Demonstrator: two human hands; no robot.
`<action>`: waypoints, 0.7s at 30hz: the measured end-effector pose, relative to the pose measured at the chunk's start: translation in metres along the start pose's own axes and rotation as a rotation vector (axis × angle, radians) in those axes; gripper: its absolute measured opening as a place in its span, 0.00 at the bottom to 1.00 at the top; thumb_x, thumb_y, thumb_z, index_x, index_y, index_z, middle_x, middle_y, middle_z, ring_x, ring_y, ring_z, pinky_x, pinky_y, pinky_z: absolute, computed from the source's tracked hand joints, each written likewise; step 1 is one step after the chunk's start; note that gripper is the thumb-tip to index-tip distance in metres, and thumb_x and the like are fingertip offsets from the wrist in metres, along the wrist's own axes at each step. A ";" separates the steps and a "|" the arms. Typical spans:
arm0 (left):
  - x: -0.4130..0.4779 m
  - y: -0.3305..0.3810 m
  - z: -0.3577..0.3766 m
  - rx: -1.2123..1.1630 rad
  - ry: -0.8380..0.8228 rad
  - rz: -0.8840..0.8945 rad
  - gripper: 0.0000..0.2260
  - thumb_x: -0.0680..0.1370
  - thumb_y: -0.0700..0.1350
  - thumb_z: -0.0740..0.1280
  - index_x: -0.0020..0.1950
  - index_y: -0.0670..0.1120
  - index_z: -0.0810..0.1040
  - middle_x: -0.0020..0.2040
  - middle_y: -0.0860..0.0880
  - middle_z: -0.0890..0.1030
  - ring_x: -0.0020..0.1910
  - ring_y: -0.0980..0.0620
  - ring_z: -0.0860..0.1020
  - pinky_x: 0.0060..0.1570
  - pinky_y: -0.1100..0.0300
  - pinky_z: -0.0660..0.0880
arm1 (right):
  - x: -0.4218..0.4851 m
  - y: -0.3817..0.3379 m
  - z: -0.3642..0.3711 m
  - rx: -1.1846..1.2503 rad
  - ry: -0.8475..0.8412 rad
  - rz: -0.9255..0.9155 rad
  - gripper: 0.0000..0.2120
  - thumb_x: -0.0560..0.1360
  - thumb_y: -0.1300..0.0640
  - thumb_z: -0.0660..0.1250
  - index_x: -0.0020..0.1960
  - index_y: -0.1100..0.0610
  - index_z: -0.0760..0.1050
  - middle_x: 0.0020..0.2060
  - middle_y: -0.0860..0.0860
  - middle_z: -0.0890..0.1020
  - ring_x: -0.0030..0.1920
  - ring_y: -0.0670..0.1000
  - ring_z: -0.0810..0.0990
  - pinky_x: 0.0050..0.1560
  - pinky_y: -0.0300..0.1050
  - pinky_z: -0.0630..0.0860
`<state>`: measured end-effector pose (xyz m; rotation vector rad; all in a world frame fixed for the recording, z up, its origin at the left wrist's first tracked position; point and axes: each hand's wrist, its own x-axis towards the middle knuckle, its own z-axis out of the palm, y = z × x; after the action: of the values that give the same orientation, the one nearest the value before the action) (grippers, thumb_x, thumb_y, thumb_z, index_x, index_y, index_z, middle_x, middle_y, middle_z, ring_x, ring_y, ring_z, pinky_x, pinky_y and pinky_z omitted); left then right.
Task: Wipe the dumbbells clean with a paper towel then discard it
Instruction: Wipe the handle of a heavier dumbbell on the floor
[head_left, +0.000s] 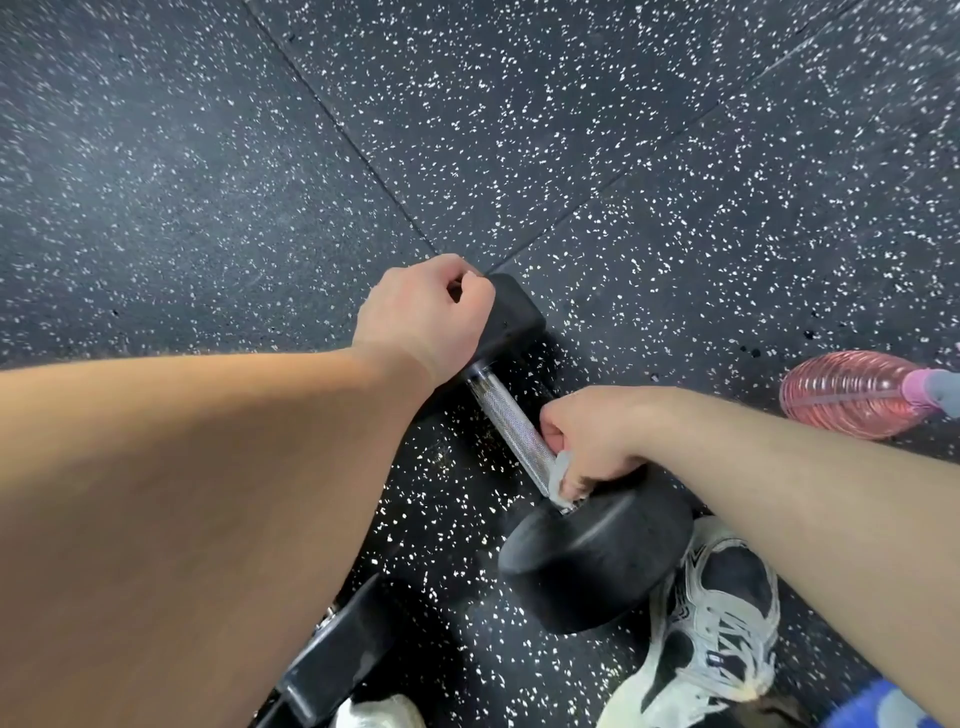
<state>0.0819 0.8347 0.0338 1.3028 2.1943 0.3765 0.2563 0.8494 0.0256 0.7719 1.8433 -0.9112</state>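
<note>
While the left hand (421, 312) curls its fingers over the far head of the dumbbell (597, 566) at frame centre, steadying it, the right hand (592, 441) grips the paper towel (558, 475) round the knurled handle (511, 431). It is best to slide and twist the towel firmly along the handle's whole length.

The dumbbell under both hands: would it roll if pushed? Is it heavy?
Probably heavy: the dumbbell has thick heads. It might roll: the near head looks rounded; the left hand grips the far head. The knurled handle, where the right hand holds the paper towel, should not slip.
</note>
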 end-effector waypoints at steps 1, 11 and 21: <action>0.000 0.000 0.000 0.001 -0.002 -0.002 0.14 0.77 0.52 0.56 0.50 0.55 0.81 0.35 0.54 0.79 0.41 0.48 0.77 0.40 0.57 0.74 | 0.000 -0.001 0.000 -0.010 -0.004 0.019 0.21 0.70 0.49 0.76 0.58 0.57 0.78 0.49 0.49 0.83 0.46 0.53 0.79 0.36 0.43 0.71; 0.000 0.000 -0.001 0.008 -0.007 -0.009 0.13 0.77 0.52 0.56 0.49 0.56 0.81 0.34 0.53 0.79 0.39 0.50 0.77 0.36 0.58 0.70 | 0.007 0.001 -0.005 0.396 0.404 0.017 0.06 0.75 0.52 0.71 0.49 0.48 0.75 0.41 0.48 0.82 0.39 0.51 0.81 0.35 0.42 0.75; 0.001 -0.003 0.001 0.005 0.002 0.005 0.14 0.75 0.53 0.55 0.48 0.56 0.80 0.33 0.53 0.78 0.41 0.46 0.78 0.38 0.57 0.70 | 0.024 -0.028 0.023 0.719 0.851 -0.066 0.08 0.78 0.48 0.64 0.43 0.51 0.75 0.39 0.47 0.79 0.40 0.50 0.75 0.41 0.45 0.71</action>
<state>0.0795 0.8339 0.0312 1.3112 2.1950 0.3745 0.2350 0.8185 0.0042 1.7556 2.2527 -1.4652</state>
